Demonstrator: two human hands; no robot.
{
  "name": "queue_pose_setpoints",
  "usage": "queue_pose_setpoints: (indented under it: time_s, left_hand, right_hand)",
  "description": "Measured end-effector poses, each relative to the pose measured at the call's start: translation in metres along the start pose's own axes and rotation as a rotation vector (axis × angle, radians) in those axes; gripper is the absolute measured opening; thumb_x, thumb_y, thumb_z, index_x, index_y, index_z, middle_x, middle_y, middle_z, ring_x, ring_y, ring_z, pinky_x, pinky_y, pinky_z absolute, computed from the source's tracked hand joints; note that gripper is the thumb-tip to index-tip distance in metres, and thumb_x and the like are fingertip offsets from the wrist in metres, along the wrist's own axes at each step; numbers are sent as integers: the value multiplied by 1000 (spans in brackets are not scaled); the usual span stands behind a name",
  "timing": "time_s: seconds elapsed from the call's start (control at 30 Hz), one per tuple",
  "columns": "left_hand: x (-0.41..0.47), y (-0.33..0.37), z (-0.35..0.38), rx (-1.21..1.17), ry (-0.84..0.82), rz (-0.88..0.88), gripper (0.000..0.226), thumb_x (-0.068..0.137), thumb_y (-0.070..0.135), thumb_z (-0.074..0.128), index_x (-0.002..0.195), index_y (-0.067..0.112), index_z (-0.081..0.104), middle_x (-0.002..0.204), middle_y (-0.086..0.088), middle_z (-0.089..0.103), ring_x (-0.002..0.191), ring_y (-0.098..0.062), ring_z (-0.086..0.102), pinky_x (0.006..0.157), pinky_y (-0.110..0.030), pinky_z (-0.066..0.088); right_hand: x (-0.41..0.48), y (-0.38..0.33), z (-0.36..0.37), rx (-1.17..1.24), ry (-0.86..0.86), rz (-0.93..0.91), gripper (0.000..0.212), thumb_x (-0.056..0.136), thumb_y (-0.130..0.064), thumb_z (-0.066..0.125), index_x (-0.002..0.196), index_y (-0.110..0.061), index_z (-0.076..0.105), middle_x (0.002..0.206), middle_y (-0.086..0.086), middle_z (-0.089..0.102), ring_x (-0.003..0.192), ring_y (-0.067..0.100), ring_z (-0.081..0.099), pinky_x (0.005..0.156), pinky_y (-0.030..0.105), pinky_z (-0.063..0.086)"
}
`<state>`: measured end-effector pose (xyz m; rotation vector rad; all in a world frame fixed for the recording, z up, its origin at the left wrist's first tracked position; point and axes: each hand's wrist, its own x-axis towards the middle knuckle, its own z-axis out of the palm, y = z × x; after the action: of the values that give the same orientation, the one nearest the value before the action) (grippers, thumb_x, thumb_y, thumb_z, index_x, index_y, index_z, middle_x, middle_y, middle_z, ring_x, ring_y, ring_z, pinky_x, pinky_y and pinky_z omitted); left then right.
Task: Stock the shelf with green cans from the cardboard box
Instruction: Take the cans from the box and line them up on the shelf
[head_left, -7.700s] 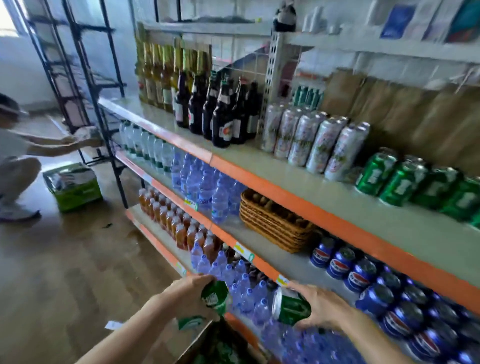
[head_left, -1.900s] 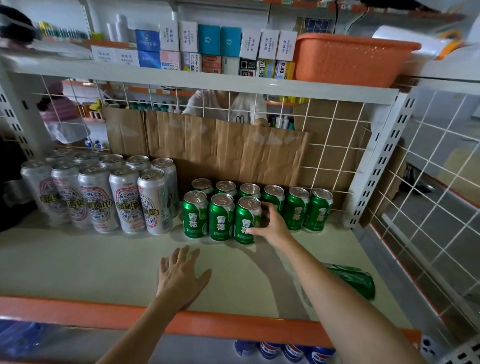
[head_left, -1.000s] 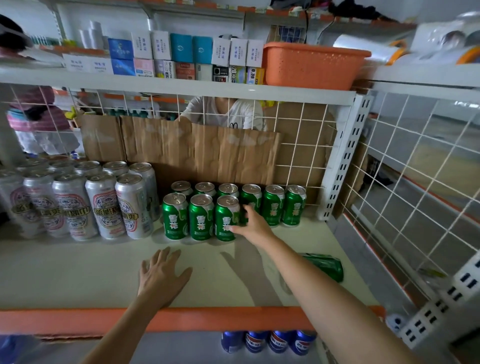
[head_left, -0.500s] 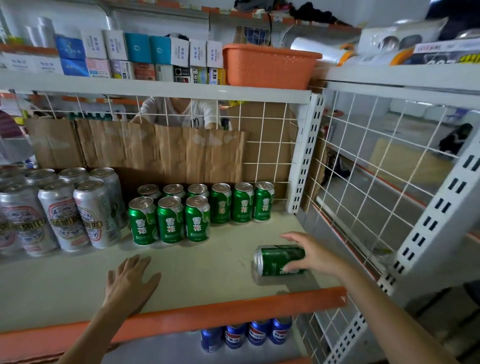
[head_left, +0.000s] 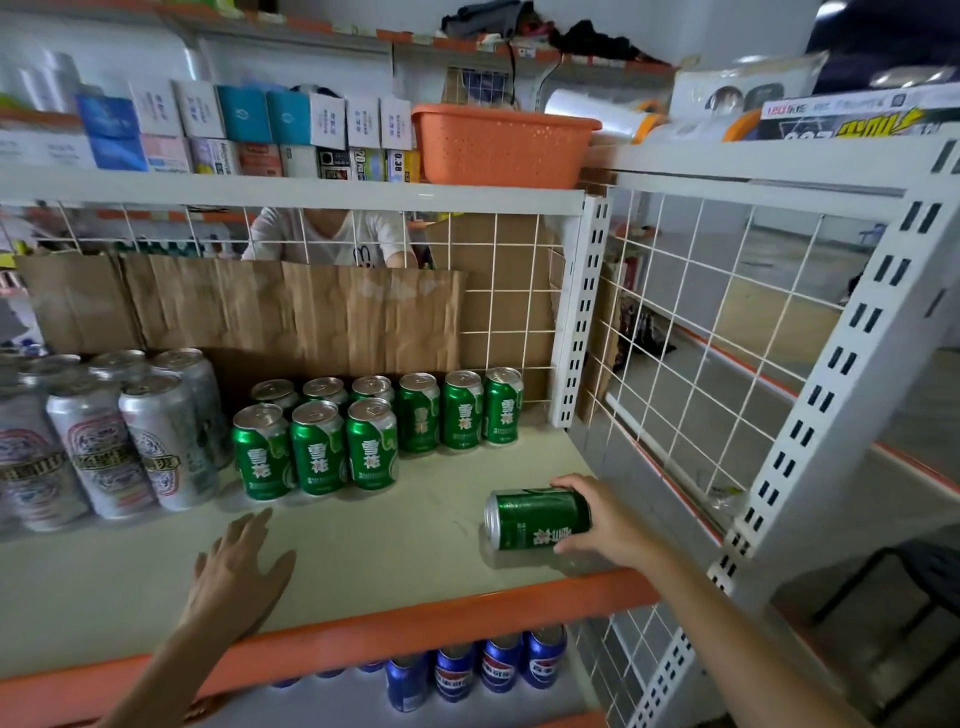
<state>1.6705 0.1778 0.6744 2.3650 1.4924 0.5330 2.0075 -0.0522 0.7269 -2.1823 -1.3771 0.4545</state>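
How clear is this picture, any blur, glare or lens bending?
Head view: sharp in the middle, labels readable on the standing green cans and on the tipped can in the right hand; head view, left edge: the silver cans smear into blur; head view, right side: the wide lens makes the white upright lean; light soft, no harsh glare.

White characters 雪花 mark the upright green cans (head_left: 371, 447), below and left of the orange basket (head_left: 498, 150), and run sideways on the lying green can (head_left: 537, 519) beneath it. A small box (head_left: 397, 162) just left of the basket reads 0.38. Blue cans (head_left: 498, 667) far below it show the Pepsi globe.
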Motion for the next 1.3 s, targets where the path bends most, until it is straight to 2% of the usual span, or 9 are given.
queue_pose_setpoints:
  time_s: [0.17, 0.33, 0.5, 0.63, 0.73, 0.87, 0.93, 1.13, 1.3]
  left_hand:
    - [-3, 7, 1, -69, 4, 105, 64, 83, 28, 65, 139, 13, 40, 141, -12, 42, 123, -33, 45, 102, -47, 34]
    - [-1, 34, 6, -172, -66, 289, 81, 72, 62, 54, 132, 8, 49, 134, -16, 47, 120, -36, 48, 97, -52, 41]
    - [-11, 81, -12, -433, -260, 366, 119, 44, 99, 32, 138, 26, 34, 137, 12, 30, 125, -5, 31, 98, -20, 31]
    - [-19, 106, -19, -625, -324, 401, 96, 46, 93, 49, 130, 55, 23, 132, 29, 28, 122, 6, 32, 104, -23, 30]
    - [-21, 114, -22, -708, -356, 438, 76, 49, 84, 62, 116, 76, 25, 132, 29, 33, 116, 16, 40, 91, -15, 41]
    - [-19, 121, -24, -887, -323, 421, 68, 47, 66, 80, 108, 58, 50, 110, 11, 62, 106, -11, 60, 80, -31, 56]
    - [-17, 121, -26, -908, -292, 408, 67, 46, 62, 83, 105, 46, 54, 104, 9, 65, 101, -18, 63, 79, -38, 57]
    - [-21, 135, -38, -982, -212, 395, 83, 46, 57, 84, 111, 16, 52, 103, 5, 66, 97, -17, 65, 78, -32, 56]
    - [-27, 142, -46, -1130, -215, 372, 70, 52, 34, 80, 112, 11, 51, 99, 10, 67, 91, -8, 66, 72, -23, 55]
  right_hand:
    - [-6, 1, 0, -7, 40, -49, 73, 70, -29, 80, 132, -20, 43, 121, -5, 50, 110, 10, 49, 93, 21, 41]
    - [-5, -10, 5, 3, 20, -123, 75, 70, -37, 79, 134, -23, 43, 124, -7, 49, 113, 8, 47, 98, 28, 44]
    - [0, -39, 12, 74, 50, -209, 76, 67, -46, 78, 133, -29, 44, 124, -12, 51, 112, 6, 49, 94, 22, 43]
    - [4, -62, 15, 125, 60, -275, 77, 66, -47, 79, 133, -30, 44, 126, -14, 50, 115, 4, 49, 97, 23, 42]
    - [6, -75, 16, 161, 55, -321, 77, 65, -43, 82, 132, -28, 46, 130, -12, 50, 118, 5, 48, 100, 24, 41]
    - [8, -84, 18, 188, 53, -345, 78, 64, -42, 82, 133, -30, 46, 133, -11, 50, 121, 6, 46, 104, 31, 40]
    - [9, -86, 15, 190, 47, -355, 78, 65, -41, 82, 134, -32, 44, 134, -11, 48, 123, 6, 45, 106, 35, 39]
    - [5, -87, 15, 341, 68, -361, 88, 63, -48, 78, 135, -51, 28, 142, -21, 36, 132, -1, 35, 111, 31, 34]
    - [-1, -75, 20, 716, 84, -298, 104, 46, -65, 81, 134, -41, 31, 132, 0, 50, 113, 7, 56, 85, 27, 52]
